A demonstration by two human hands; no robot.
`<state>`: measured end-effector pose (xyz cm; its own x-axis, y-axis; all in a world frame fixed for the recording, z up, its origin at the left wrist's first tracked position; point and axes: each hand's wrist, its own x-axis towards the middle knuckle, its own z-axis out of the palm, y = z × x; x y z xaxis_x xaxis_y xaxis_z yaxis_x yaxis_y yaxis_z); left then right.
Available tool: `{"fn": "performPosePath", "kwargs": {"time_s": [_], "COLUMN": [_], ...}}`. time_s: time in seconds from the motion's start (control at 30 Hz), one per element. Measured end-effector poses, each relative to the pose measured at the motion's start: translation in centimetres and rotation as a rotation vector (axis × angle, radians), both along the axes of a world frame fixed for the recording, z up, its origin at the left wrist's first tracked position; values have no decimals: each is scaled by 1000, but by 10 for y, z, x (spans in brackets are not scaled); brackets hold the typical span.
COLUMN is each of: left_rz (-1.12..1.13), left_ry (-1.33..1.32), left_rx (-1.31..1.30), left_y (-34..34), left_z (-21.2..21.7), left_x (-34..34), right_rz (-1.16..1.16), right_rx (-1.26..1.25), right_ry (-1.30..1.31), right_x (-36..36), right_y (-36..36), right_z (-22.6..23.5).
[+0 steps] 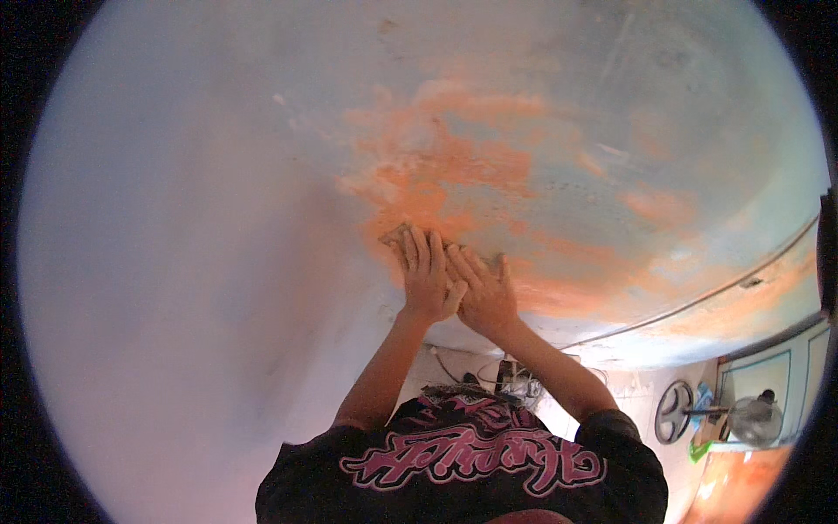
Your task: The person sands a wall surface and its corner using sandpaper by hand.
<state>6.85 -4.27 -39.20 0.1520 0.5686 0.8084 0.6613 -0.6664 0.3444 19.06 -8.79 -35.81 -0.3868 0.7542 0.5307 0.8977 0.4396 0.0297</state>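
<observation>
Both my hands press side by side on a thin grey-brown sheet that looks like sandpaper. It lies against a large pale blue-grey painted surface marked with orange patches. My left hand covers the left part of the sheet, its fingers close together and pointing away from me. Angled toward the upper left, my right hand holds the right part, and the two hands touch at the thumbs. A corner of the sheet pokes out left of my left fingertips; most of it is hidden beneath my hands.
A dark seam curves along the right of the painted surface. At the lower right are a black handwheel, a rounded clear object and a pale blue panel. Cables and a metal device show beyond my chest.
</observation>
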Motion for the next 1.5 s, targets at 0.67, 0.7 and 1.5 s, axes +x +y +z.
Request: {"fn": "performPosePath", "kwargs": {"time_s": [0.67, 0.7, 1.5], "left_rz": [-403, -276, 413], "left_ry": [-114, -41, 51], "left_rx": [148, 259, 511], "left_y": [-27, -18, -1], "left_z": [122, 134, 201], "left_x": [28, 27, 92], "right_rz": [-249, -261, -517], "right_rx": [586, 589, 698], "right_ry": [218, 215, 364], "right_x": [24, 31, 55], "right_y": [12, 8, 2], "right_z": [94, 107, 143]}}
